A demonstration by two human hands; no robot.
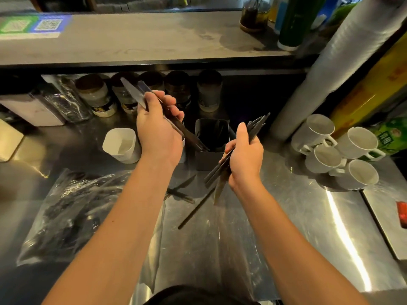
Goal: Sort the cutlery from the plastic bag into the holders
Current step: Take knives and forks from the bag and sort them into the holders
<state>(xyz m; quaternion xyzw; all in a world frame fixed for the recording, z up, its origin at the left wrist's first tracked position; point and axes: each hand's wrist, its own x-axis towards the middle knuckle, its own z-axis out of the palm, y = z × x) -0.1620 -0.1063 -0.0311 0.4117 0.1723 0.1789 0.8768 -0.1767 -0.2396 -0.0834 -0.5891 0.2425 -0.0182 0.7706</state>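
Lay left of and nearer than the grey holder: the plastic bag, flat on the steel counter, dark cutlery inside. Stood just left of the grey holder, past the left hand: a white holder. Hovered left of and above the grey holder: left hand, fingers curled round a few knives, blades angled up-left, handles slanting down toward the holder's mouth. Hung just right of and nearer than the holder: right hand, closed on a dark bundle, long axis running lower-left to upper-right. Judged nearer the opening: the left hand's handles. Lay loose just in front of the holder: stray pieces.
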